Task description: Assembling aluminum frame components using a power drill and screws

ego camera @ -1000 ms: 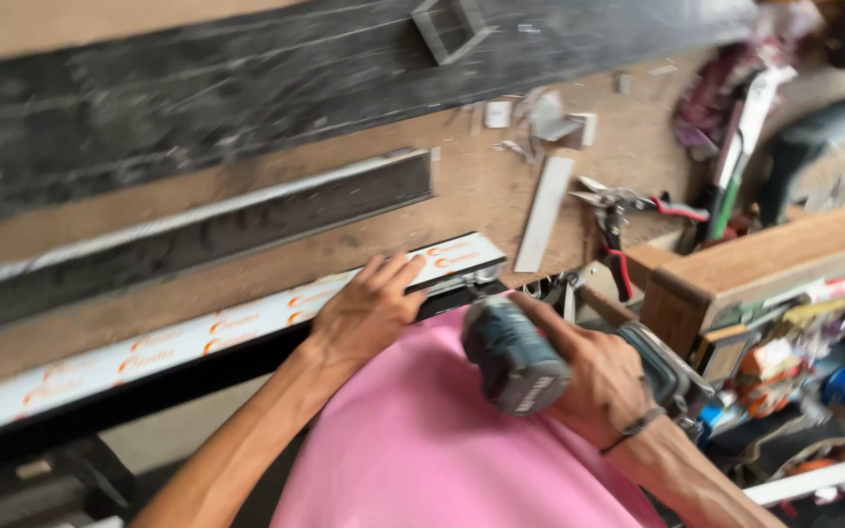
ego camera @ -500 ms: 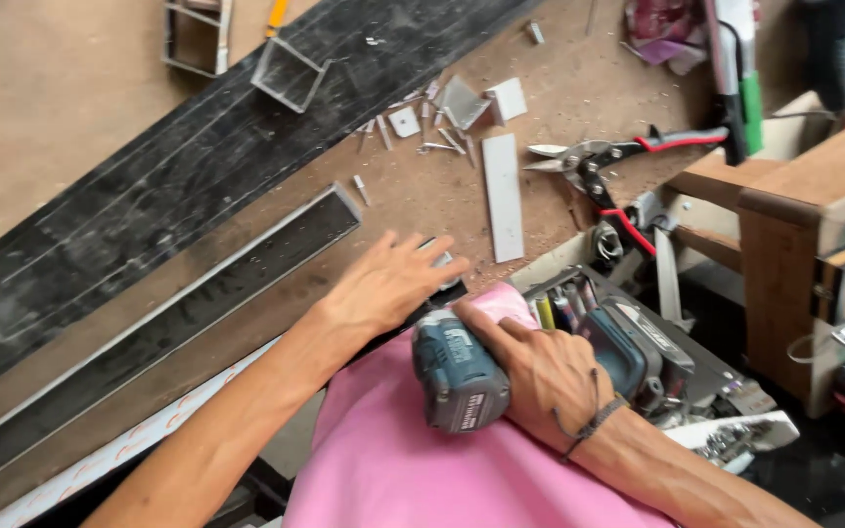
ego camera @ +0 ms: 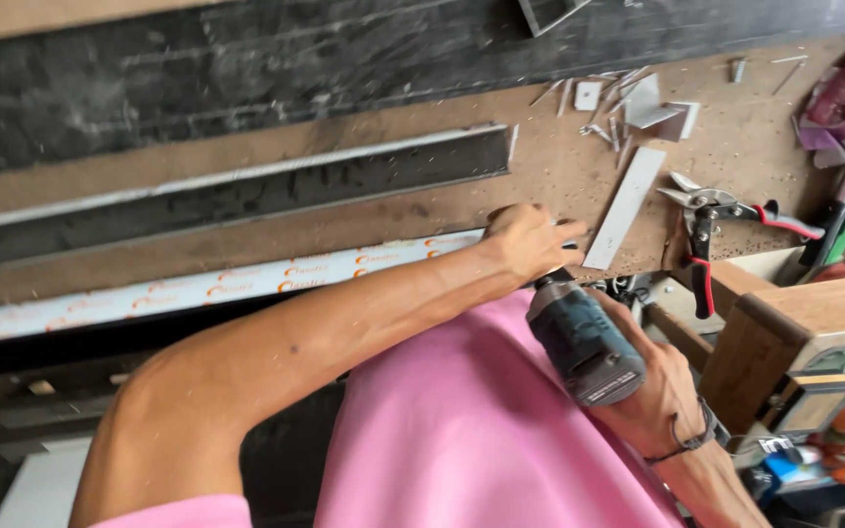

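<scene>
My left hand (ego camera: 528, 240) presses down on the right end of a long white strip with orange print (ego camera: 198, 286) that lies along the front edge of the wooden workbench (ego camera: 364, 230). My right hand (ego camera: 659, 391) grips a dark teal cordless drill (ego camera: 579, 337), its nose pointing up under my left hand at the strip's end. The drill bit is hidden behind my left hand. My pink shirt fills the bottom of the view.
A dark metal channel (ego camera: 246, 191) and a wide black board (ego camera: 295, 59) lie further back. A flat grey metal piece (ego camera: 625, 205), red-handled snips (ego camera: 711, 220), metal offcuts (ego camera: 652, 103) and screws lie to the right. A wooden box (ego camera: 794, 323) stands at the right.
The view has swung so the bench runs level again. My left hand has closed down on the strip's end, and the drill has come up close beneath it.
</scene>
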